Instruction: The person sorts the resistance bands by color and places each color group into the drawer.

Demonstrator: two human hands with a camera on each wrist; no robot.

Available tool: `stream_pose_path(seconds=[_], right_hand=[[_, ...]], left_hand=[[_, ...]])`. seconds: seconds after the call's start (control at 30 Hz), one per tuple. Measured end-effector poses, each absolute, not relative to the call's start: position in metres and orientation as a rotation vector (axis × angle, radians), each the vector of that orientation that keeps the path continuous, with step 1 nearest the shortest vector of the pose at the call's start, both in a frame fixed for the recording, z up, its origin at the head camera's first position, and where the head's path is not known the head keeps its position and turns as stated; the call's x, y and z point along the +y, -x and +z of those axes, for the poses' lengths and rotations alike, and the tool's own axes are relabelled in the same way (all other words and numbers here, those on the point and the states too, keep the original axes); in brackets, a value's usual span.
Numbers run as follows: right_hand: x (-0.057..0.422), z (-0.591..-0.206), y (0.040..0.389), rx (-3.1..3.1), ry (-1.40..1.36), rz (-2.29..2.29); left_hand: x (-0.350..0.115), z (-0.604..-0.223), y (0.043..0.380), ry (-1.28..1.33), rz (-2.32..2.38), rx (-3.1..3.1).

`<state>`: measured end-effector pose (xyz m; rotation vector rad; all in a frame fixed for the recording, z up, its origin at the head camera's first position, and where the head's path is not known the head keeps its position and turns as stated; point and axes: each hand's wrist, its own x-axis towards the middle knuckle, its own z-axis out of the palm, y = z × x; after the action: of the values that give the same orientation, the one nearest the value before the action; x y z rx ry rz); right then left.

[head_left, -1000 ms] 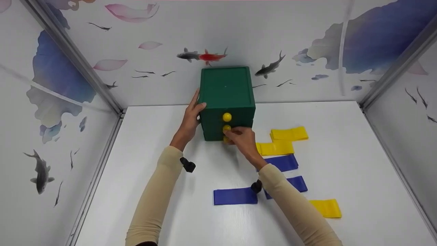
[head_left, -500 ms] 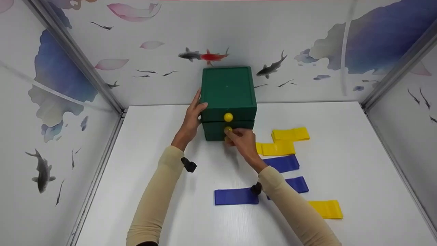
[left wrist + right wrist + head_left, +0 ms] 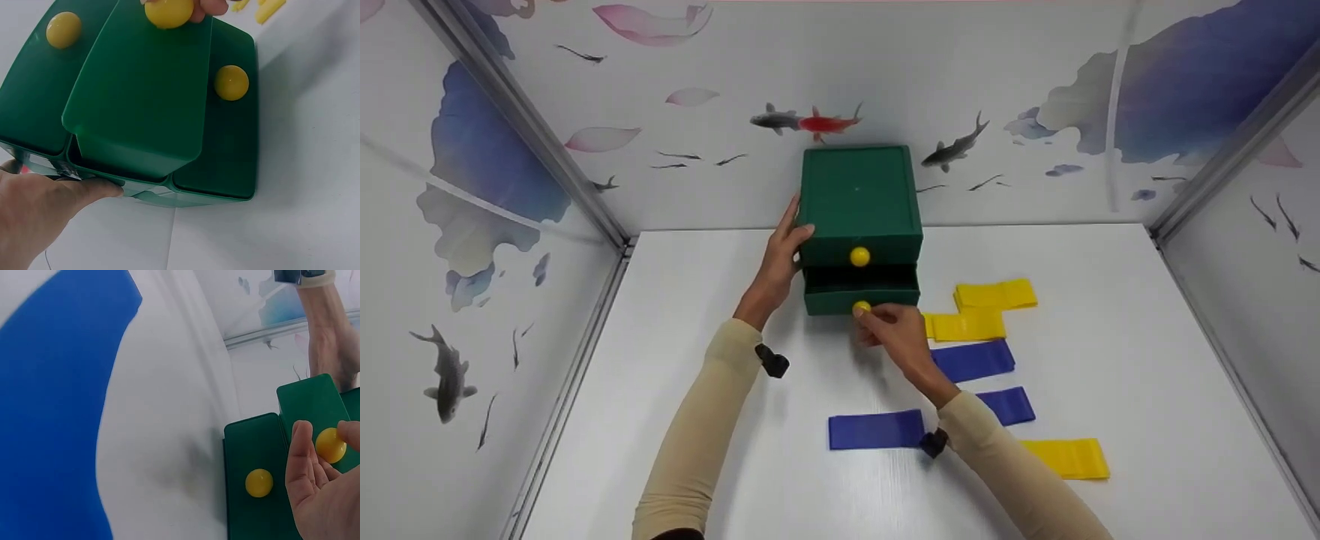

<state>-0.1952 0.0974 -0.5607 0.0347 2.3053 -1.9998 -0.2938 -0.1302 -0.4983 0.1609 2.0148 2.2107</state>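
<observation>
Two hands (image 3: 777, 262) (image 3: 898, 334), three knobs (image 3: 232, 82), one pulled-out drawer (image 3: 832, 303)

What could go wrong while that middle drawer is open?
The right hand pinches a round yellow knob, so the grip might slip. The middle drawer is partly out and could perhaps drop free if pulled too far. If the left hand left the green cabinet's side, the cabinet might slide forward.

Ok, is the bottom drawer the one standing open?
No, the middle drawer juts out, while the bottom drawer sits closed below it.
</observation>
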Motion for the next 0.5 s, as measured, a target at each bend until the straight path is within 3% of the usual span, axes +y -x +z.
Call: stream_pose_path(seconds=[0.5], right_hand=[[0.106,-0.562,0.148,2.214,0.062,-2.008]], left_hand=[[-0.130,-0.499,0.294,-0.171,2.230,2.001]])
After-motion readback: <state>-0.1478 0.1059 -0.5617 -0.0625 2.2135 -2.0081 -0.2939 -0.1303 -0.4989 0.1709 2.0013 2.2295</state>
